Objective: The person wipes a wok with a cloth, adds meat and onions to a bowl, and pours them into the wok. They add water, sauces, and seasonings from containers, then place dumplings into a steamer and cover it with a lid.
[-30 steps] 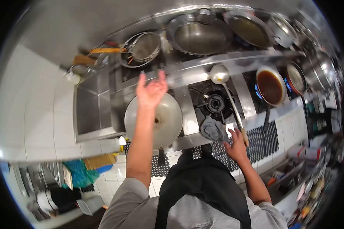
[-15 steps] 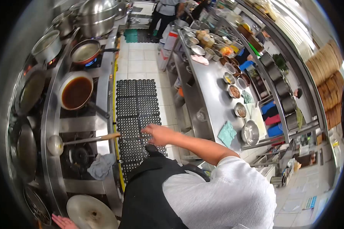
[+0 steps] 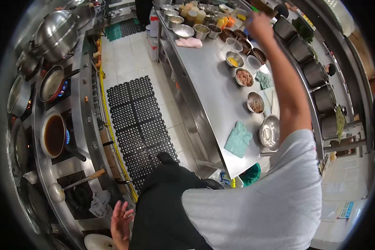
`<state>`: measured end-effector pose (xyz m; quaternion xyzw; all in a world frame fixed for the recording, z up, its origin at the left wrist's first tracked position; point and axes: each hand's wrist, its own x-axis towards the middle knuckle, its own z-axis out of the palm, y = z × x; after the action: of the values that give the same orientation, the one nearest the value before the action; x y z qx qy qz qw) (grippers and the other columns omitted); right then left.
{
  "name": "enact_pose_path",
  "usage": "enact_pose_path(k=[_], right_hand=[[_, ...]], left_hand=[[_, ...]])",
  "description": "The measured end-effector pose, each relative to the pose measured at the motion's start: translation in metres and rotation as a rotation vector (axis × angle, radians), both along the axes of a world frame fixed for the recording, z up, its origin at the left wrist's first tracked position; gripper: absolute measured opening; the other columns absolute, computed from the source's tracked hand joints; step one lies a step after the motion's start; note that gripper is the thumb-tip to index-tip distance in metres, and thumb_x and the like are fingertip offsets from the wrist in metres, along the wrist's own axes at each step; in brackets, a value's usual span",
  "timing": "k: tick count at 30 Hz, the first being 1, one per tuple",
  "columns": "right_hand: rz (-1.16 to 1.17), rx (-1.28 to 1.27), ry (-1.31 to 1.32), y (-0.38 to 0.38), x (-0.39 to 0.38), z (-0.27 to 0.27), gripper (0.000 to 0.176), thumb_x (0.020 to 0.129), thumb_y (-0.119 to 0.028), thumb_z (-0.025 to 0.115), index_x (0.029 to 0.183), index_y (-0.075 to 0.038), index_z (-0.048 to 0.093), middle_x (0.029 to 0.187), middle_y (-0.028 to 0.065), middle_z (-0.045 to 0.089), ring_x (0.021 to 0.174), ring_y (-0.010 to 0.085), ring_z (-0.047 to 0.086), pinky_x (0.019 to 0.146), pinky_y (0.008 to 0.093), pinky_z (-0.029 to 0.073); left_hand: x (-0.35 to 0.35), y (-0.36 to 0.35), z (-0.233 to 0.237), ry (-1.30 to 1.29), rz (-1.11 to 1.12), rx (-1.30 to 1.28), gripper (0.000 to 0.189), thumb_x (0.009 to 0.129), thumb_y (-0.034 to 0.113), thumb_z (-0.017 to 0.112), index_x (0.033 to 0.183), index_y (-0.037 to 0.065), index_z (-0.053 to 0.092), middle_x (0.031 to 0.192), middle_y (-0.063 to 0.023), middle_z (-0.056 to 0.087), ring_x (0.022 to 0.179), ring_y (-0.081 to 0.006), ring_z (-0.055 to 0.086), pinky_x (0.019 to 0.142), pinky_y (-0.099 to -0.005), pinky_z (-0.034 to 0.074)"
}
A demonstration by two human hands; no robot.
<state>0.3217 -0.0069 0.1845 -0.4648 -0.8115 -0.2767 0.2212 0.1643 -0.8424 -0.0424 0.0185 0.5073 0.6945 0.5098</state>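
My right hand (image 3: pixel 260 26) reaches over the back of the steel worktable (image 3: pixel 204 96), close to a blue item and a green strip by the shelf. Its fingers are blurred, so any hold is not visible. Below that arm stand metal bowls: one with yellow liquid (image 3: pixel 234 59), one with pieces of raw meat (image 3: pixel 243 77), one with brownish strips (image 3: pixel 255 102), and a larger shiny bowl (image 3: pixel 270 132). My left hand (image 3: pixel 121 221) hangs low beside the stove with its fingers apart and nothing in it. Nearest to it are a grey cloth (image 3: pixel 99 204) and a pale wok (image 3: pixel 99 242).
On the stove, a pan of brown liquid (image 3: pixel 54 136) and another pan (image 3: pixel 52 83) sit over blue flames. A ladle (image 3: pixel 57 192) with a wooden handle lies across the front. A teal cloth (image 3: pixel 238 139) rests at the table's near corner. Black perforated mats (image 3: pixel 137 116) cover part of the floor.
My right hand has swung from above the floor mat up and right to the back of the worktable. My left hand has moved right and up. The view has turned toward the table.
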Motion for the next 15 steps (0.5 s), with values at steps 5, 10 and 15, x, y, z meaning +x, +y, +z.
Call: enact_pose_path(k=[5,10,15], right_hand=[[-0.234,-0.272,-0.017,0.026,-0.002,0.053,0.057,0.090,-0.019,0.063,0.144,-0.008,0.049,0.138,0.0273,0.057,0.129,0.0425,0.057,0.106,0.0482,0.049],[-0.258,-0.248,-0.041,0.082,0.004,0.027,0.057,0.089,-0.016,0.060,0.144,-0.004,0.048,0.138,0.0288,0.057,0.131,0.0433,0.055,0.106,0.0482,0.049],[-0.205,-0.119,-0.049,0.061,0.000,0.025,0.051,0.089,-0.012,0.060,0.138,-0.003,0.051,0.131,0.0275,0.060,0.125,0.0420,0.058,0.103,0.0491,0.051]], left_hand=[[0.013,0.065,-0.011,0.048,-0.161,-0.321,0.077,0.098,0.050,0.063,0.156,0.005,0.040,0.148,-0.0129,0.053,0.113,-0.0184,0.061,0.099,-0.0356,0.046],[0.015,0.092,-0.001,0.052,-0.150,-0.387,0.074,0.098,0.047,0.064,0.154,0.005,0.042,0.145,-0.0126,0.055,0.111,-0.0193,0.062,0.097,-0.0361,0.046],[0.019,0.078,-0.017,0.006,-0.080,-0.396,0.070,0.099,0.045,0.064,0.153,0.006,0.043,0.145,-0.0121,0.055,0.113,-0.0211,0.062,0.098,-0.0378,0.047]])
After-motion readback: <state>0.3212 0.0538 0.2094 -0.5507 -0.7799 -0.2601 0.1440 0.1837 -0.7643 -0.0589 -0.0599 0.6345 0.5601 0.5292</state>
